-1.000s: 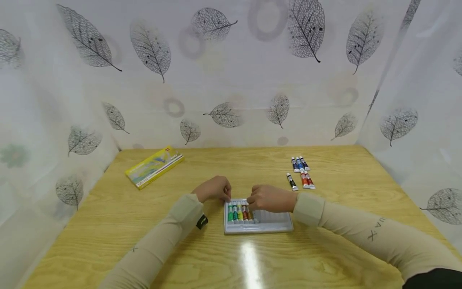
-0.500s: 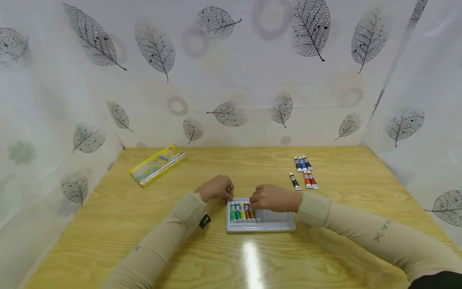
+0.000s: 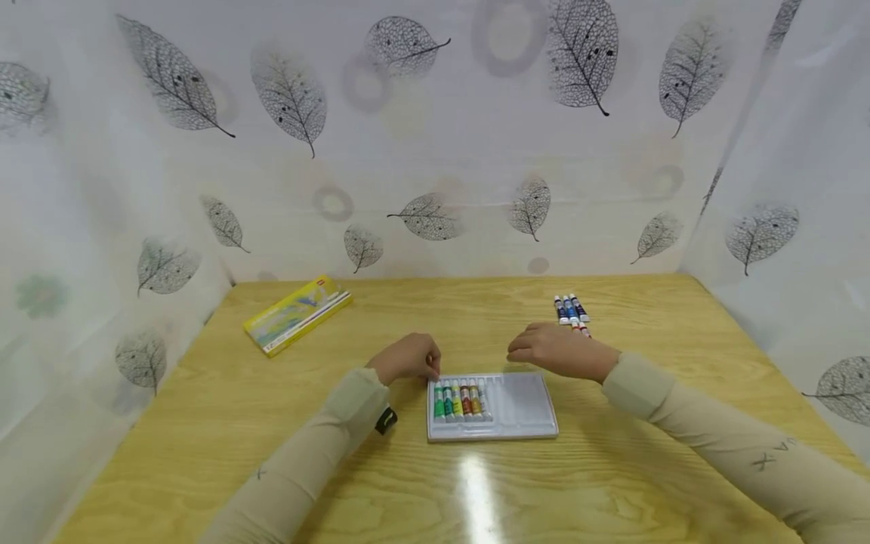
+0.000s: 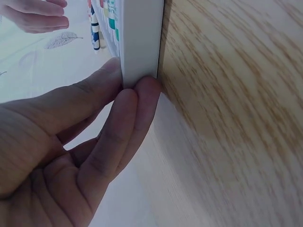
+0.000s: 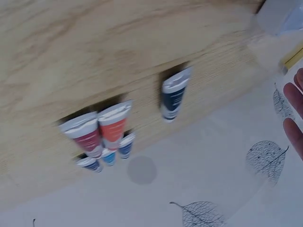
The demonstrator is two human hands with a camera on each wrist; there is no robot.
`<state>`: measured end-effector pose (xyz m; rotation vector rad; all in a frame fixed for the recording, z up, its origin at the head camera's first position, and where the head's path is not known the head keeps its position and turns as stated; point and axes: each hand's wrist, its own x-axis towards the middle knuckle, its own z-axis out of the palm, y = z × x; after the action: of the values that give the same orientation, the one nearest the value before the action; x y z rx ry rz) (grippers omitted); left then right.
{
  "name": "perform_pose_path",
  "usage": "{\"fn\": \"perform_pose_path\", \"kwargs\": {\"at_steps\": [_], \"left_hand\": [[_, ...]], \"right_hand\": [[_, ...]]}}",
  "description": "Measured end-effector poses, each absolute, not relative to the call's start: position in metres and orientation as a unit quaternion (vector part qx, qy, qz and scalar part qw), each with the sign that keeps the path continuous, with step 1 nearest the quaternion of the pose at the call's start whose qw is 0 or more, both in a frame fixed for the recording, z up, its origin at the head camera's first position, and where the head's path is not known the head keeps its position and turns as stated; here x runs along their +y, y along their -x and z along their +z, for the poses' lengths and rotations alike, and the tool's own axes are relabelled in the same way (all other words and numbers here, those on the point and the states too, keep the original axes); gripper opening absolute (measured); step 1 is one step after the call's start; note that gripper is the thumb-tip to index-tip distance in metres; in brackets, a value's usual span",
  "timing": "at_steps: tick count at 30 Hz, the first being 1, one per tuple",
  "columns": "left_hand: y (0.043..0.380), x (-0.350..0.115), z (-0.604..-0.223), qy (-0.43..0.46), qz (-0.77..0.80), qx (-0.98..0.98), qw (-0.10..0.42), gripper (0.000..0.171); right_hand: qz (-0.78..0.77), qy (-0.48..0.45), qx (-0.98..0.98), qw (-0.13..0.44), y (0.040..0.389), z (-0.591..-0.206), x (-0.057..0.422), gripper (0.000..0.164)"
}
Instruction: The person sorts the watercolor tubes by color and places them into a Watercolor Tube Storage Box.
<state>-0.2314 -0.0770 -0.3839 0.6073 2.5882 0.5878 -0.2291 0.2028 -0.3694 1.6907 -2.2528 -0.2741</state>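
Observation:
A white plastic tray (image 3: pixel 492 434) lies on the table, with several paint tubes (image 3: pixel 462 400) in green, yellow, brown and silver side by side in its left slots. My left hand (image 3: pixel 408 359) pinches the tray's far left corner; thumb and fingertips clasp the white edge (image 4: pixel 141 42) in the left wrist view. Just beyond the tray's far right part, my right hand (image 3: pixel 563 351) hovers with fingers extended, holding nothing. A black paint tube (image 5: pixel 175 94) shows in the right wrist view, hidden behind that hand in the head view. Beside it lie a red tube (image 5: pixel 87 135) and an orange tube (image 5: pixel 115 124).
Behind the red and orange tubes, several blue tubes (image 3: pixel 567 309) lie in a row. A yellow cardboard box (image 3: pixel 297 315) rests at the far left of the wooden table (image 3: pixel 381 483). Leaf-printed curtains (image 3: pixel 428 151) close off the back and sides.
My right hand has left the silver tube in the tray's slot and moved right and away, toward the loose tubes. The left hand stays at the tray's corner.

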Motion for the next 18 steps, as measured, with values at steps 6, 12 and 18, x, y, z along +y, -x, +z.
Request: {"fn": "perform_pose_path", "kwargs": {"at_steps": [6, 12, 18], "left_hand": [[0.231, -0.078, -0.384, -0.219, 0.210, 0.931, 0.204, 0.020], [0.230, -0.078, -0.384, -0.221, 0.213, 0.929, 0.205, 0.019], [0.229, -0.079, -0.385, -0.234, 0.215, 0.928, 0.196, 0.021]], "right_hand": [[-0.095, -0.560, -0.806, 0.165, 0.241, -0.377, 0.229, 0.028], [-0.079, -0.551, -0.812, 0.173, 0.244, -0.384, 0.247, 0.031], [-0.082, -0.540, -0.821, 0.165, 0.245, -0.387, 0.257, 0.025]]}}
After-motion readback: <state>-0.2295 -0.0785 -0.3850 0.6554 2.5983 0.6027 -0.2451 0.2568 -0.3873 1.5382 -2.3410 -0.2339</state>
